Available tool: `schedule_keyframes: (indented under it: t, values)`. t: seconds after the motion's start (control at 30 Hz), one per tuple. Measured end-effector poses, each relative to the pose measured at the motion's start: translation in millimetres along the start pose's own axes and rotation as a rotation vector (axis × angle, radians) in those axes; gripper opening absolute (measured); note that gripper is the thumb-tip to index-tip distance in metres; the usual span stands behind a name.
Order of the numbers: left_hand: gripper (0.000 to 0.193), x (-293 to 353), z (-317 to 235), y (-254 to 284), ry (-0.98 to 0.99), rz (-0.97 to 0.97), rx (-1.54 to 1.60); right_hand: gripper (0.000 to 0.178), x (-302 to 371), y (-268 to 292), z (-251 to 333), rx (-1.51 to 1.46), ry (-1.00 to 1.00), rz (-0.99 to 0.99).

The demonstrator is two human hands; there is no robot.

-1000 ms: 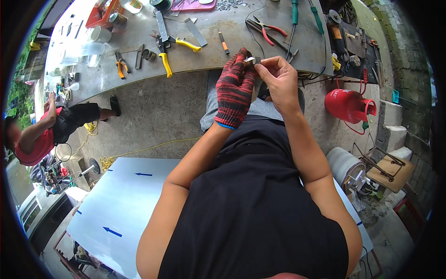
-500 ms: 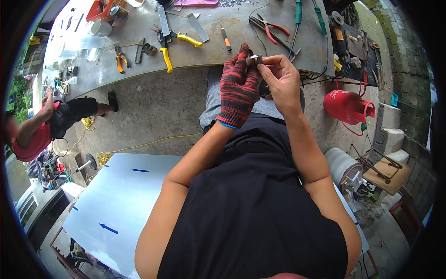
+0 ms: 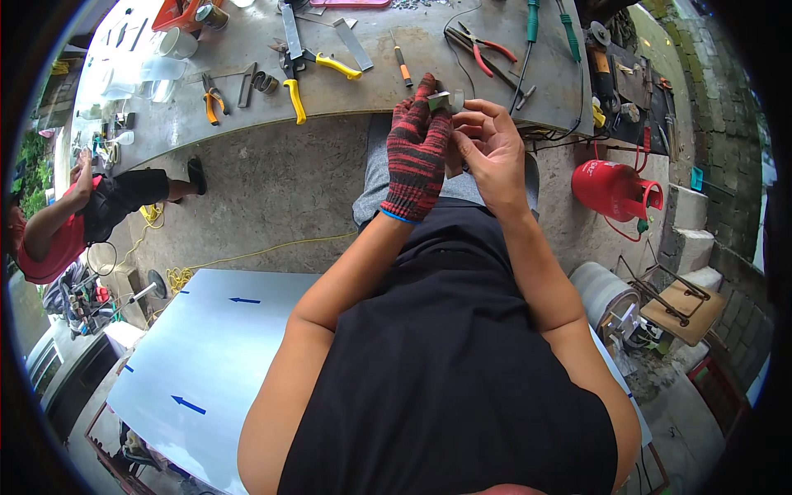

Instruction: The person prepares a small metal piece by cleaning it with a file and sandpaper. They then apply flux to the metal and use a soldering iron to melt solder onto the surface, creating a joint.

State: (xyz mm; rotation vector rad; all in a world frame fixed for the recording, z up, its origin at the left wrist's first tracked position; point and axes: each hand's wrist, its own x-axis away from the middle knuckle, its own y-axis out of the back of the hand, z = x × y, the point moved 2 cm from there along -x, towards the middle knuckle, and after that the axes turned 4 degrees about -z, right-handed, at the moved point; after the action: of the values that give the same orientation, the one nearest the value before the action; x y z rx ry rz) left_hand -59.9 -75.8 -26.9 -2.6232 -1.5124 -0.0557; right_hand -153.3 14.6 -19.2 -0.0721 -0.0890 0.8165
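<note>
Hands: we've got both raised together at the near edge of the counter (image 3: pixel 346 91), out in front of our chest.
Left hand (image 3: pixel 417 153): wearing a red-and-black knitted work glove, fingers curled shut around a small bent piece of shiny sheet metal (image 3: pixel 441 101).
Right hand (image 3: pixel 493 153): bare, fingertips pinched onto the same metal piece from the other side.
Metal piece: sits up between both sets of fingertips, just above the counter edge, not resting on anything.
Counter stuff: yellow-handled snips (image 3: pixel 293 70), small orange-handled pliers (image 3: pixel 211 99), red-handled pliers (image 3: pixel 487 45), two green-handled screwdrivers (image 3: pixel 533 18) further back.
Floor: red gas cylinder (image 3: pixel 612 188) off to our right, big flat grey metal sheet with blue arrows (image 3: pixel 219 346) down on our left.
Nearby: another person in a red top (image 3: pixel 49 239) crouching at far left, well apart from us.
</note>
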Motion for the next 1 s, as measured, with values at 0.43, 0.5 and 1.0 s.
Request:
schedule_keyframes:
  t: [0.43, 0.5, 1.0]
  values:
    - [0.048, 3, 5, 0, 0.054, -0.168, 0.276, 0.075, 16, -19, -5, 0.261, 0.058, 0.020]
    - [0.048, 2, 6, 3, 0.057, -0.158, 0.216, 0.076, 17, -19, -7, 0.391, 0.106, 0.046]
    - [0.040, -5, 33, 28, -0.032, -0.121, 0.056, 0.031, 12, -6, -8, 0.564, 0.188, -0.007]
